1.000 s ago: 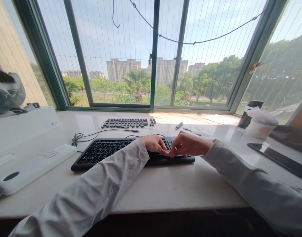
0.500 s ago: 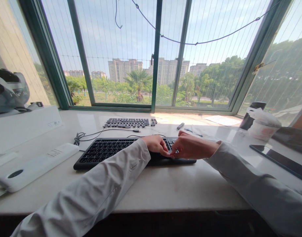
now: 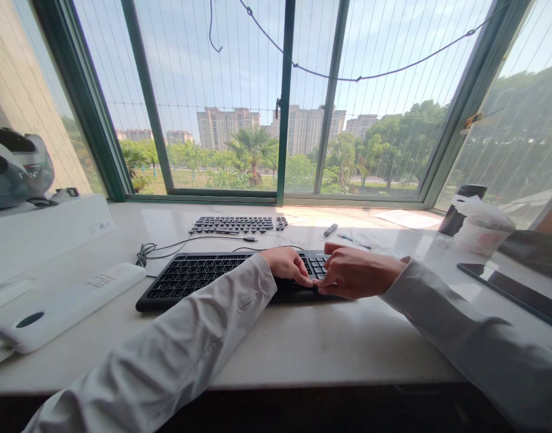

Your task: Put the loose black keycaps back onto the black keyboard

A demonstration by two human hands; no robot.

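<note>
A black keyboard (image 3: pixel 199 270) lies across the counter, and the key places on its left part look bare of caps. Over its right part my left hand (image 3: pixel 288 264) is closed in a pinch, thumb and fingertips low against the keys. My right hand (image 3: pixel 355 270) is closed too, bent at the wrist, with its fingertips meeting those of the left. Whatever sits between the fingertips is too small to make out. Several black keycaps (image 3: pixel 233 225) are laid out in rows behind the keyboard.
A coiled cable (image 3: pixel 143 252) lies at the keyboard's left, near a white power strip-like case (image 3: pixel 73 307). Behind are a small grey tool (image 3: pixel 331 230) and a thin blue item (image 3: pixel 346 238). To the right are a phone (image 3: pixel 510 293), a bagged cup (image 3: pixel 483 231) and a dark cylinder (image 3: pixel 459 210).
My right hand has shifted slightly right and toward me, its wrist a little lower. The left hand stays nearly in place at the keys.
</note>
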